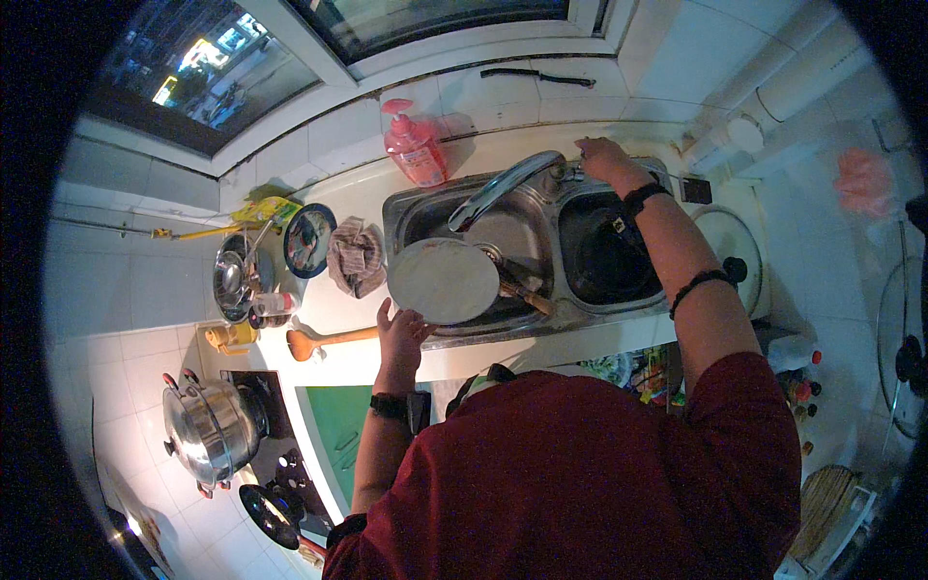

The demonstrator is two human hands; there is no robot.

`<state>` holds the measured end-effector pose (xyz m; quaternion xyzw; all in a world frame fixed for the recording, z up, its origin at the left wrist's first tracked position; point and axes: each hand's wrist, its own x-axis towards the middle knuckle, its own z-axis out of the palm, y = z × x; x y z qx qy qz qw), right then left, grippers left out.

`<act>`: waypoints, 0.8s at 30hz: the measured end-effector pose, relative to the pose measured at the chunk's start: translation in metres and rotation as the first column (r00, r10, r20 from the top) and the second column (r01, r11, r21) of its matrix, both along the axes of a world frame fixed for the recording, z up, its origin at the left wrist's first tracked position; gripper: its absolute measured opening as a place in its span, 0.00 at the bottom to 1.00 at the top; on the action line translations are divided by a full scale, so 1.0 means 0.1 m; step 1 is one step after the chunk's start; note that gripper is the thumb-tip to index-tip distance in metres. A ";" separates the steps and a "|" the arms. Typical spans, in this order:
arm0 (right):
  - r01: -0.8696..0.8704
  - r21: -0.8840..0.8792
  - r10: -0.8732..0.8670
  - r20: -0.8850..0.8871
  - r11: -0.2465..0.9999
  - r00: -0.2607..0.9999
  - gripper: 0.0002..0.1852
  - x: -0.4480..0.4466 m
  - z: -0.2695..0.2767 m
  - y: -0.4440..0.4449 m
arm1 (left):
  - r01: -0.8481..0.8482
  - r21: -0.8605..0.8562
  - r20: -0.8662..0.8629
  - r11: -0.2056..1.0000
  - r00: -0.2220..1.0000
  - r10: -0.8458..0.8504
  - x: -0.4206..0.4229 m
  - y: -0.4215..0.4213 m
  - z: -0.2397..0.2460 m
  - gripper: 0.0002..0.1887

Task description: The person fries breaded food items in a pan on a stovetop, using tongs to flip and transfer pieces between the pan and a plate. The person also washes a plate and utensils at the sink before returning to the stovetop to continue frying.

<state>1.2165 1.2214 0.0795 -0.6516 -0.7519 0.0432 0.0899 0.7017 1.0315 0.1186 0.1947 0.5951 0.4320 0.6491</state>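
My left hand [402,337] is at the near rim of a round white plate [444,281], with its thumb and fingers at the edge. The plate is over the left part of the larger steel sink basin [533,217]. Beyond the basins, my right hand [609,161] is beside the base of the chrome tap [507,188]; its grip on the lever is hidden. No water stream is visible under the spout. A wooden-handled tool [533,296] lies in the basin, partly under the plate. Inside the smaller basin [573,286] is a dark round vessel [612,254].
A pink pump bottle [417,152] stands behind the sink. Left of it are a crumpled cloth [355,255], a patterned plate [310,241] and a wooden spatula [308,342]. A steel pot [210,428] sits at the stove; a glass lid [728,250] is at right.
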 end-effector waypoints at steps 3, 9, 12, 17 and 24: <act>0.231 -0.097 -0.242 -0.125 0.968 0.962 0.29 -0.10 0.39 -0.23 | 0.033 0.019 0.050 0.999 0.998 -0.034 0.09 0.10 -0.07 0.40; 0.430 0.177 -0.307 -0.472 0.885 0.826 0.25 -0.13 1.21 -1.30 | 0.154 0.090 0.132 0.984 0.977 -0.165 0.26 0.35 -0.34 0.37; 0.568 0.179 -0.411 -0.524 0.803 0.746 0.22 -0.20 1.41 -1.86 | 0.220 0.083 0.090 0.972 0.970 -0.227 0.24 0.45 -0.63 0.34; 0.710 -0.056 -0.589 -0.605 0.702 0.535 0.21 -0.24 1.58 -2.55 | 0.409 0.195 0.080 0.892 0.899 -0.430 0.34 0.50 -0.79 0.28; 0.740 0.143 -0.560 -0.565 0.657 0.606 0.19 -0.12 1.61 -2.94 | 0.337 0.042 0.385 0.941 0.863 -0.326 0.53 0.46 -0.94 0.26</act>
